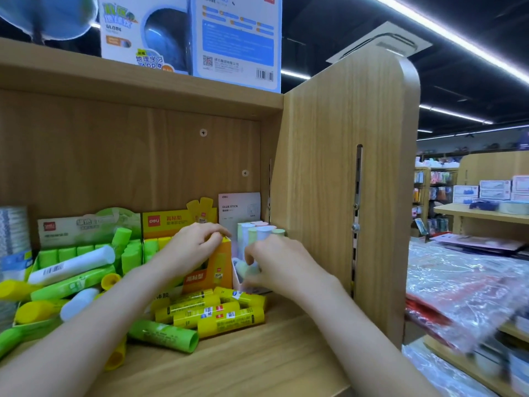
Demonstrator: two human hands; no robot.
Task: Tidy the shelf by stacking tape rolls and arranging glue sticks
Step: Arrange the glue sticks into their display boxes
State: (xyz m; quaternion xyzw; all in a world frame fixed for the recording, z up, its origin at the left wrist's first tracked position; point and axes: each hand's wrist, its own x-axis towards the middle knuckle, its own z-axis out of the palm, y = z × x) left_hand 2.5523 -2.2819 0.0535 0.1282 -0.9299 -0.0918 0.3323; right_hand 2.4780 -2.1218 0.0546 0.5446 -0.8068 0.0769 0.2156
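I log both hands inside the wooden shelf (229, 365) bay. The left hand (192, 247) has its fingers curled over the top edge of the yellow-orange display box (213, 270), gripping it. The right hand (276, 265) is just to the right of the left, fingers bent downward round a pale pastel glue stick (245, 267) at the front of the white display box (240, 207); the image is blurred there, so I cannot tell how firm the hold is. Beyond the right hand's knuckles I count about five pastel sticks (262, 232) standing upright in that box. Directly below both hands, I count four yellow glue sticks (217, 310) lying in a loose heap on the shelf board, touching one another, with one green glue stick (164, 335) lying just in front of them beside the left forearm. Left of the left hand stands the green display box (86, 227), with a row of green sticks upright and several green, yellow and white sticks lying crosswise over it; I cannot give an exact count. At the far left edge, well away from both hands, a stack of tape rolls (13, 233) shows partly. Above the hands, one globe box (190, 35) stands on the upper board.
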